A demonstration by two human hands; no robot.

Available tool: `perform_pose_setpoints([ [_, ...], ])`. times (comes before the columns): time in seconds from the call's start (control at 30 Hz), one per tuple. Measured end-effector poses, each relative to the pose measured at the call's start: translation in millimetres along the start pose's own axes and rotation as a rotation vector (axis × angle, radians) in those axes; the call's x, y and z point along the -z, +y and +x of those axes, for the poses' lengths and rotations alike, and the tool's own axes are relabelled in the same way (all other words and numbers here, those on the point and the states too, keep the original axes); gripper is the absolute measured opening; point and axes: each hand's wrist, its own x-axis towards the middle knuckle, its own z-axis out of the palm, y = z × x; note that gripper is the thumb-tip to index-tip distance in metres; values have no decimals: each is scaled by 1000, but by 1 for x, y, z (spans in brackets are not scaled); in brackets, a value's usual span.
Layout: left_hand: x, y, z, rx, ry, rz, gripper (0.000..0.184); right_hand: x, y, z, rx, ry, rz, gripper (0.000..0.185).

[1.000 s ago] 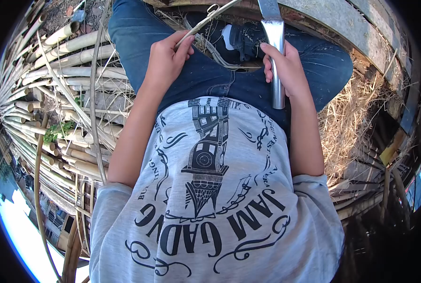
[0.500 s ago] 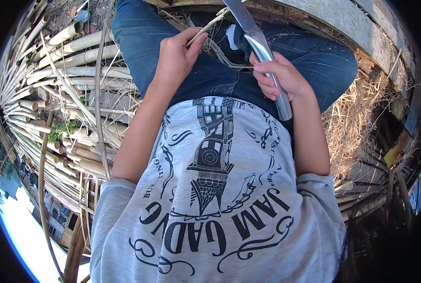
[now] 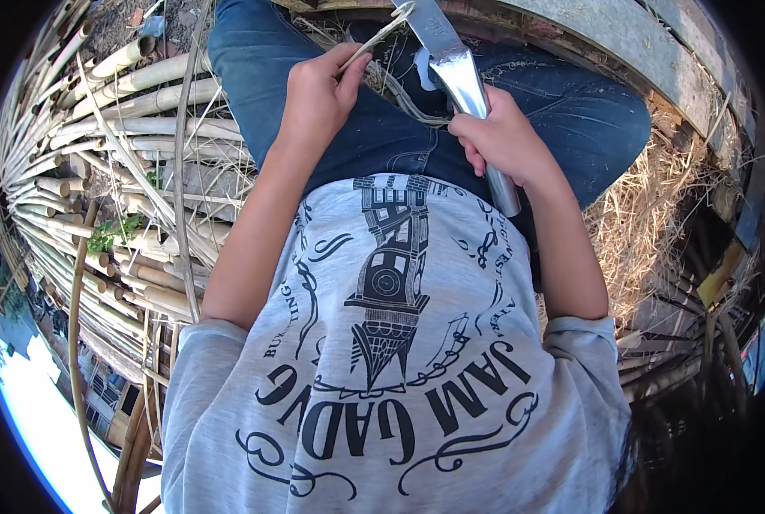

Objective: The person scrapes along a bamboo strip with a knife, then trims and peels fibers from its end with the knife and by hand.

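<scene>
A bamboo strip (image 3: pixel 381 38) is being pinched in the left hand (image 3: pixel 321 92). A knife (image 3: pixel 458 70), clenched in the right hand (image 3: pixel 504 137), is being angled into apparent working reach.

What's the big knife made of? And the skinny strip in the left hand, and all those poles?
The knife looks like metal, probably steel: blade and handle are silvery, the handle shiny. The strip in the left hand may be split bamboo or another plant: pale, dull and thin. The poles seem to be bamboo: tan, round and fairly smooth, some with hollow ends.
</scene>
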Motion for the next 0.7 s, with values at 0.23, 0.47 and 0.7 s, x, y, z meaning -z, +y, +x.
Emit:
perform_pose_setpoints([
  [0.23,3,-3,-4,62,21,-86,19,20,27,12,-83,-520,549,19],
  [0.47,-1,1,1,74,-22,-75,18,2,21,11,41,46,155,13],
  [0.7,0,-5,1,79,29,-81,18,12,15,14,-81,-165,87,14],
])
